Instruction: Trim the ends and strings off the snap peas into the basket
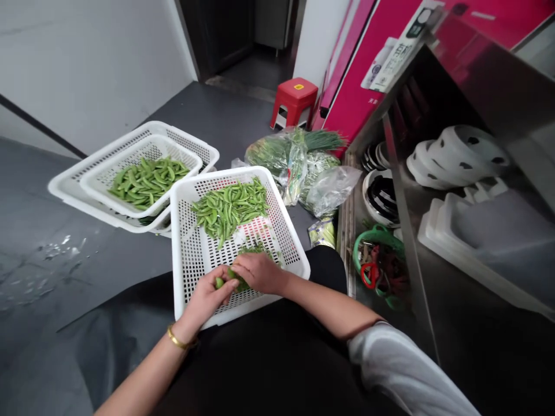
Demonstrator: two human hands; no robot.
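A white slotted basket [184, 231] rests on my lap, with a heap of green pea pods [229, 208] at its far end. My left hand [208, 297] and my right hand [258, 271] meet over the near end of the basket. Both are closed on one green pea pod [229, 280], pinching it between the fingertips. A gold bangle sits on my left wrist. A few small green bits lie just beyond my right hand.
Two nested white baskets [78, 185] at the left hold more pea pods [147, 180]. Bagged green vegetables [299, 162] lie on the floor ahead, by a red stool [295, 101]. At the right a steel shelf [433, 231] carries stacked bowls, white trays and a green basket [379, 260].
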